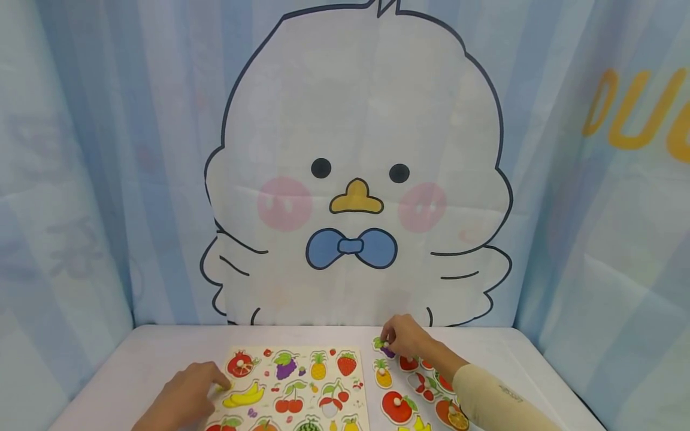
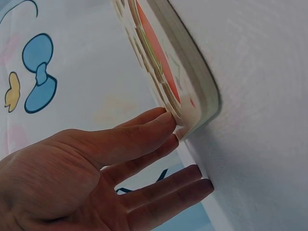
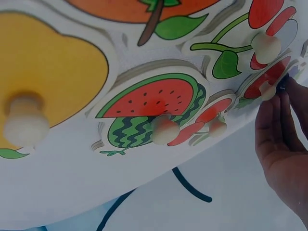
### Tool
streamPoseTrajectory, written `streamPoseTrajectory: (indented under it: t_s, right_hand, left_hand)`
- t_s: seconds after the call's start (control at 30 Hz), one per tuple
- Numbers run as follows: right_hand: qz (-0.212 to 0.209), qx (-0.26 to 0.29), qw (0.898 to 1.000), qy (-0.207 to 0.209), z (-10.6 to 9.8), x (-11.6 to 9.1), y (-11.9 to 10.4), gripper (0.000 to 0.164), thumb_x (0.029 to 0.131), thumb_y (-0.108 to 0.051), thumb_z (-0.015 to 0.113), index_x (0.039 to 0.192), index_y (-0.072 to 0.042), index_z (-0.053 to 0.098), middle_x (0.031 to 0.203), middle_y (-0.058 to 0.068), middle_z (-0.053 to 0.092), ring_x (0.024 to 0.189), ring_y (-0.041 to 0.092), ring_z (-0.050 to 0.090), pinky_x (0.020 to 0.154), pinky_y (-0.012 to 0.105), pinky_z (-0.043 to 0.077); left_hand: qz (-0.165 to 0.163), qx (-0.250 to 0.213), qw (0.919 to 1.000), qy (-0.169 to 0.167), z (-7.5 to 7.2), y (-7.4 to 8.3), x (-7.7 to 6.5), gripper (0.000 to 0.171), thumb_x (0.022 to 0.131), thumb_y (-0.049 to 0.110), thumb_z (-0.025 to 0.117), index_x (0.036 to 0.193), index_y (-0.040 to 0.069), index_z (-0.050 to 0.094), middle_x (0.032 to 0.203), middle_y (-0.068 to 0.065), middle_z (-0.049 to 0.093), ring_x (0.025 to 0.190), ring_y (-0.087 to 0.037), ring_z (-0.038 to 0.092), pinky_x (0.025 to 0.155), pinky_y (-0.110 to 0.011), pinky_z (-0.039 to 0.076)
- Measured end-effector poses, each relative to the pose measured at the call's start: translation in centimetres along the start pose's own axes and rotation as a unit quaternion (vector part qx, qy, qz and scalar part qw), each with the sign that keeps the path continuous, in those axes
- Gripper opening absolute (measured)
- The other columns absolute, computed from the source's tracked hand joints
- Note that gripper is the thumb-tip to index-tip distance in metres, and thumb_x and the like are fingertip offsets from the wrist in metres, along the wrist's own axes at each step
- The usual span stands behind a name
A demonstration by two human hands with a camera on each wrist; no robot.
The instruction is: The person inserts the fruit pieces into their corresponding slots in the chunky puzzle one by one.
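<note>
A fruit puzzle board (image 1: 302,392) lies on the table, with pictures of grapes, bananas, cherries and other fruit. My left hand (image 1: 185,395) is at its left edge, near the bananas (image 1: 245,395). In the left wrist view, the thumb (image 2: 149,134) touches the board's edge (image 2: 204,96), and the other fingers stretch out fairly straight. Right of the board, my right hand (image 1: 406,335) pinches a grape puzzle piece (image 1: 387,352) at the far end of the loose pieces. The fingertips cover part of that piece in the head view; in the right wrist view little of it shows.
Several loose knobbed fruit pieces lie right of the board, among them a pineapple (image 1: 383,376), a red round fruit (image 1: 396,407), an orange (image 1: 451,414) and a watermelon slice (image 3: 156,106). A curtain (image 1: 356,120) with a cartoon bird hangs behind the white table (image 1: 135,359).
</note>
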State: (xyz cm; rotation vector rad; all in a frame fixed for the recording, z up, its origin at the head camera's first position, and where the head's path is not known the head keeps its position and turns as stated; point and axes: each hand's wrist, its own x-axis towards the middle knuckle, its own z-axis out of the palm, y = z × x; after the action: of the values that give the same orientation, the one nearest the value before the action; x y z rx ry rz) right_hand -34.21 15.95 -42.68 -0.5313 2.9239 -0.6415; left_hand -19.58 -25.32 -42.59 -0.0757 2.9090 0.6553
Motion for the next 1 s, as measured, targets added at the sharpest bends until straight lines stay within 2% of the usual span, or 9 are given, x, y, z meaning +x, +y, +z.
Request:
streamPoseTrajectory:
  t_s: [0.23, 0.53, 0.77, 1.0]
  right_hand:
    - [-0.005, 0.029, 1.000, 0.006, 0.1, 0.3, 0.7, 0.010, 0.081, -0.005, 0.074, 0.087, -0.013, 0.072, 0.076, 0.001, 0.057, 0.064, 0.016, 0.056, 0.052, 0.024, 0.053]
    - [0.032, 0.064, 0.997, 0.007, 0.3, 0.7, 1.7, 0.010, 0.079, -0.007, 0.075, 0.084, -0.015, 0.071, 0.075, 0.000, 0.061, 0.066, 0.017, 0.058, 0.061, 0.026, 0.055]
    - [0.051, 0.097, 0.994, -0.008, 0.1, 0.8, 1.9, 0.011, 0.079, -0.008, 0.076, 0.084, -0.015, 0.072, 0.076, 0.002, 0.063, 0.067, 0.018, 0.060, 0.064, 0.027, 0.056]
    - [0.064, 0.126, 0.990, -0.005, 0.1, 0.8, 2.2, 0.010, 0.078, -0.008, 0.077, 0.083, -0.015, 0.072, 0.077, 0.002, 0.065, 0.069, 0.019, 0.061, 0.066, 0.027, 0.056]
  left_hand:
    - [-0.004, -0.010, 0.9999, -0.001, -0.1, 0.3, -0.2, 0.033, 0.071, 0.003, 0.078, 0.100, 0.013, 0.067, 0.103, -0.002, 0.063, 0.087, -0.022, 0.052, 0.089, -0.056, 0.046]
    - [0.014, 0.001, 0.9998, 0.012, -0.1, 0.1, -0.2, 0.033, 0.069, 0.002, 0.079, 0.099, 0.014, 0.068, 0.104, -0.003, 0.063, 0.095, -0.025, 0.055, 0.090, -0.058, 0.045]
    - [0.001, 0.011, 0.9998, 0.016, -0.1, 0.5, -0.1, 0.031, 0.070, 0.002, 0.079, 0.096, 0.014, 0.069, 0.103, -0.004, 0.063, 0.096, -0.028, 0.056, 0.092, -0.060, 0.044]
    - [-0.008, 0.011, 0.9998, 0.012, 0.0, 0.6, -0.1, 0.031, 0.070, 0.002, 0.079, 0.096, 0.014, 0.070, 0.102, -0.004, 0.064, 0.095, -0.027, 0.056, 0.092, -0.061, 0.044]
